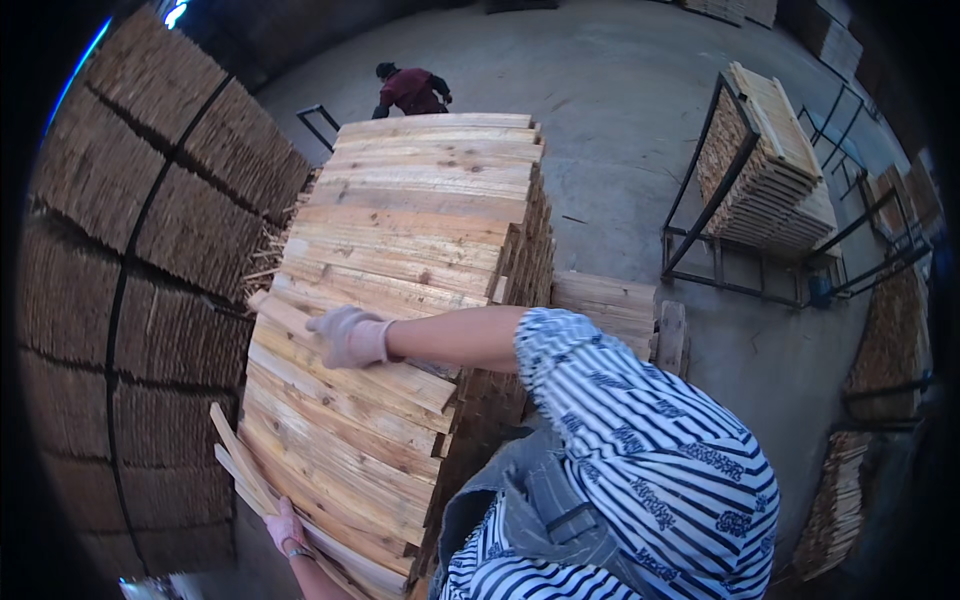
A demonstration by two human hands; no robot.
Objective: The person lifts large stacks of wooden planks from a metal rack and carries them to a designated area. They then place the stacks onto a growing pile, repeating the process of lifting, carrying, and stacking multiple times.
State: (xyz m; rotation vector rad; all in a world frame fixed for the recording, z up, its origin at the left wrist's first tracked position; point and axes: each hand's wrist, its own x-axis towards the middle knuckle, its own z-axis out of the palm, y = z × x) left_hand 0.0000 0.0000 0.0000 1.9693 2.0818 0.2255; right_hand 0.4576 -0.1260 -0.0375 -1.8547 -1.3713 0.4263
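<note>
A tall stack of sawn wooden boards (400, 250) stands in front of me, its top boards lying side by side. My right hand (350, 337), in a pale glove, reaches across the top and is closed on a loose wooden board (280, 312), whose far end juts past the stack's left edge. My left hand (285, 527), also gloved, is low at the stack's near left side. It is closed around a few thin wooden boards (240, 455) that fan apart at their upper ends. Its fingers are partly hidden behind the wood.
Strapped bundles of stacked wood (150, 300) form a wall on the left. A co-worker (410, 90) bends beyond the stack. On the right, a black metal rack (705, 215) holds more boards. A lower pile of boards (605, 295) sits just right of the stack.
</note>
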